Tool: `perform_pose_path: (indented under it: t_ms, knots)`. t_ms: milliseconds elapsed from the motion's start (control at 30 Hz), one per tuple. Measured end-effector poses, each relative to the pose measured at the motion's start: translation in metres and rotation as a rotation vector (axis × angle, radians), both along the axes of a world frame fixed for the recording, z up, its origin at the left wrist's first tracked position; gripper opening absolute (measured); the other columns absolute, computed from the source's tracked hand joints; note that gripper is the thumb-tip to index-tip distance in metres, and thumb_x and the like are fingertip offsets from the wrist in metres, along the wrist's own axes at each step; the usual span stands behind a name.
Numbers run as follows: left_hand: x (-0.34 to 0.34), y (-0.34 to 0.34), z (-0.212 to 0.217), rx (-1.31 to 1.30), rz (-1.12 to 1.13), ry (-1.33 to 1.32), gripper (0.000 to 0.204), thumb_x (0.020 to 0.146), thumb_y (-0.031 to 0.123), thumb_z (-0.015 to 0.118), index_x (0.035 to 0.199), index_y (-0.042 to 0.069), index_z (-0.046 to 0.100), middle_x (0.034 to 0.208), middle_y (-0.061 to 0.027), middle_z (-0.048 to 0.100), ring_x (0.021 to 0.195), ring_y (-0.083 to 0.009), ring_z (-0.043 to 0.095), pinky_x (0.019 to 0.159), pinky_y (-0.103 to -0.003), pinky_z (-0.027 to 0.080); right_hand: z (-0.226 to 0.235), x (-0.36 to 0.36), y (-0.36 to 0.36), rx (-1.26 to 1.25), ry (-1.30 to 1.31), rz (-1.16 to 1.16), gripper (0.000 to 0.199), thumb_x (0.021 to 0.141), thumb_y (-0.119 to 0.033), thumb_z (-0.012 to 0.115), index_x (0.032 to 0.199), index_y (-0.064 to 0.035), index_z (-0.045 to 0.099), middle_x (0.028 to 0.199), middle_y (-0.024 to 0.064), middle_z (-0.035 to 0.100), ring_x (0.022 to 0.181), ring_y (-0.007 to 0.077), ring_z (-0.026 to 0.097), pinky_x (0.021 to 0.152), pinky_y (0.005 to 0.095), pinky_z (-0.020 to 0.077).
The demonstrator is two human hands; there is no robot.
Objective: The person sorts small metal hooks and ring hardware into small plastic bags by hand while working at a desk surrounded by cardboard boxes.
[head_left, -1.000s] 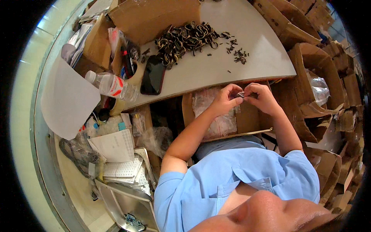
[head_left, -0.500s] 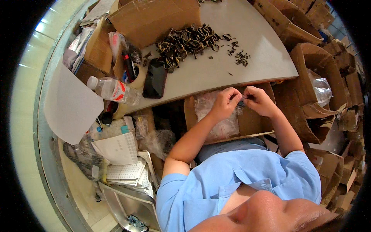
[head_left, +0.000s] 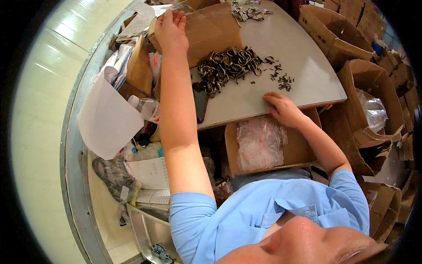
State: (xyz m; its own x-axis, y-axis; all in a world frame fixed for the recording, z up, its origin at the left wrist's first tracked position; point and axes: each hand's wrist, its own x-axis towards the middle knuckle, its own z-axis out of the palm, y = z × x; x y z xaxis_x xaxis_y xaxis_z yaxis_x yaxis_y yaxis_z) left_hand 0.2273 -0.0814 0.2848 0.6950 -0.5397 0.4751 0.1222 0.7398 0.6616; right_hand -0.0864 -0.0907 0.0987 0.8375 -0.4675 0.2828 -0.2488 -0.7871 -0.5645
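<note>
The left hand (head_left: pixel 170 27) reaches far out to the cardboard box (head_left: pixel 211 31) at about 11 o'clock on the worktop (head_left: pixel 303 75), the arm stretched nearly straight from the shoulder. Its fingers (head_left: pixel 176 16) curl over the box's upper edge, next to a scrap of clear plastic; whether they pinch anything I cannot tell, since the fingertips dip behind the rim. The box stands at the far left corner, probably so that its contents stay within one long reach without crowding the middle.

The right hand (head_left: pixel 283 108) rests at about 3 o'clock, near the front edge of the worktop, palm down, fingers (head_left: pixel 271 97) loosely spread and flat on the surface, holding nothing. The elbow is bent and the forearm comes up across an open carton (head_left: pixel 299 152) in the lap, which holds a clear plastic bag (head_left: pixel 260 143) directly below the worktop's edge, seemingly placed to catch finished pieces.

Between the two hands, at 12 o'clock, lies a heap of dark metal rings (head_left: pixel 226 68), with a scatter of small dark parts (head_left: pixel 283 80) just beside it toward the right hand. A dark phone (head_left: pixel 201 103) lies by the left forearm, and a plastic bottle (head_left: pixel 145 108) lies off the worktop's left edge among papers.
</note>
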Motion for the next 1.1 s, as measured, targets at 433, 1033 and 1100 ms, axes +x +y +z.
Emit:
perform_pose_path:
  t_ms: [433, 1033, 1100]
  knots:
    - [-0.1, 0.042, -0.19, 0.76, 0.228, -0.88, 0.025, 0.083, 0.015, 0.061, 0.105, 0.002, 0.056, 0.102, -0.0111, 0.059, 0.095, -0.0243, 0.056, 0.08, -0.035, 0.045, -0.011, 0.082, -0.049, -0.453, 0.159, -0.11, 0.019, 0.074, -0.009, 0.054, 0.089, -0.0033, 0.063, 0.086, 0.0125, 0.061, 0.086, 0.0292, 0.061, 0.071, 0.0381, 0.0506]
    - [-0.127, 0.052, -0.208, 0.893, 0.227, -1.508, 0.05, 0.085, 0.026, 0.056, 0.128, 0.005, 0.045, 0.143, -0.0151, 0.03, 0.129, -0.0326, 0.032, 0.102, -0.05, 0.028, -0.013, -0.122, -0.126, -0.136, 0.006, -0.852, 0.018, 0.079, -0.007, 0.06, 0.097, -0.0059, 0.063, 0.099, 0.0144, 0.06, 0.092, 0.0318, 0.059, 0.081, 0.0381, 0.0477]
    - [-0.14, 0.059, -0.201, 0.828, 0.282, -1.448, 0.043, 0.084, 0.025, 0.057, 0.121, 0.005, 0.051, 0.135, -0.0153, 0.039, 0.122, -0.0324, 0.039, 0.099, -0.047, 0.033, -0.017, -0.126, -0.123, -0.159, -0.129, -0.876, 0.019, 0.079, -0.007, 0.061, 0.098, -0.0062, 0.062, 0.103, 0.0144, 0.058, 0.092, 0.0326, 0.059, 0.081, 0.0388, 0.0477]
